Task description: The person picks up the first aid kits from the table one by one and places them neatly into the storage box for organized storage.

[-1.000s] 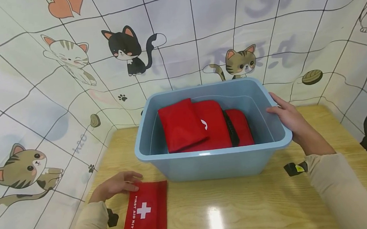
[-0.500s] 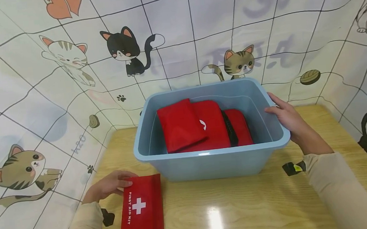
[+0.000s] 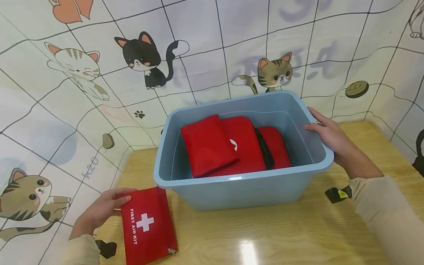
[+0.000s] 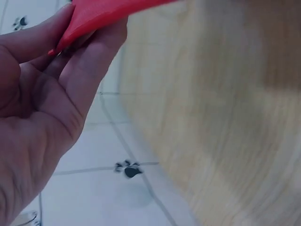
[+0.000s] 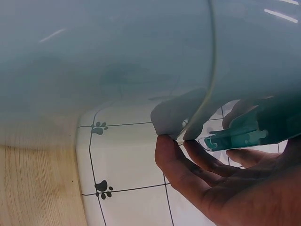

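Between thumb and fingers my left hand (image 3: 106, 208) pinches the upper left corner of a flat red first aid pouch (image 3: 151, 239) with a white cross and a zipper. In the left wrist view the pouch edge (image 4: 103, 16) lies between thumb and fingers, above the wooden surface. My right hand (image 3: 329, 137) grips the right rim of a blue plastic bin (image 3: 240, 191), thumb over the inside. Fingers (image 5: 183, 165) reach under the rim in the right wrist view. Inside the bin are a folded red pouch (image 3: 209, 147), a red case (image 3: 245, 142) and another red case (image 3: 276, 145).
The bin stands on a wooden table (image 3: 263, 241) close to the back wall. A cloth (image 3: 203, 36) printed with cats and grid lines covers the walls behind and on both sides. Black wrist devices (image 3: 106, 248) sit on both sleeves.
My left hand has gripped the first aid pouch and lifted it, carrying it up and left as it tilts. The right hand stays on the bin rim.
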`<state>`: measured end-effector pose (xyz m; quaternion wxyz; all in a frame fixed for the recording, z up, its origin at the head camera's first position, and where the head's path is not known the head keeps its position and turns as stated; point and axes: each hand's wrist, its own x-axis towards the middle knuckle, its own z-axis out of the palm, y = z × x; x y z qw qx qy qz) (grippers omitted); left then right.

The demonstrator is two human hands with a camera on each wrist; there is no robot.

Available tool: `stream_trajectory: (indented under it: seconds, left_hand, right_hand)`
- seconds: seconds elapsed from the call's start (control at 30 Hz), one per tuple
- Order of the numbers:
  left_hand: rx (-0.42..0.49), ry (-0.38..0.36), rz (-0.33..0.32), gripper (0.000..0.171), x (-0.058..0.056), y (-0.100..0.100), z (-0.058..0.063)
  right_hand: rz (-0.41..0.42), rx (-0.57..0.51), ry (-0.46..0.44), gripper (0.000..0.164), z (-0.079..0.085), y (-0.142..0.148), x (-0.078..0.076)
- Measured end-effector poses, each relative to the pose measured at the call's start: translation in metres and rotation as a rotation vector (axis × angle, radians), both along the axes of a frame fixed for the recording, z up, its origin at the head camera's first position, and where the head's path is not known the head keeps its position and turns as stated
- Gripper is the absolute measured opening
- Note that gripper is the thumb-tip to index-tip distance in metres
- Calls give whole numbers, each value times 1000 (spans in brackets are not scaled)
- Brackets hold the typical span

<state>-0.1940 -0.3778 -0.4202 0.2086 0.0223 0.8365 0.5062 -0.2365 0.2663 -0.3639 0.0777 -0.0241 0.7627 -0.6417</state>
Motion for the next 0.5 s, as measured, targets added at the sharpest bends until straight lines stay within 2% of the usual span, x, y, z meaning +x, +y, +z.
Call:
stream_trajectory:
  seconds: [0.23,0.4,0.5]
  left_hand:
    - [-29,84,102,62,4,-20,25]
    - [-29,127,157,65,7,-30,35]
    - [-9,151,186,60,7,-35,41]
  right_hand:
    - [2,4,5,64,0,0,-1]
    - [1,3,-5,64,-1,0,-1]
    - [1,7,-10,64,-2,0,-2]
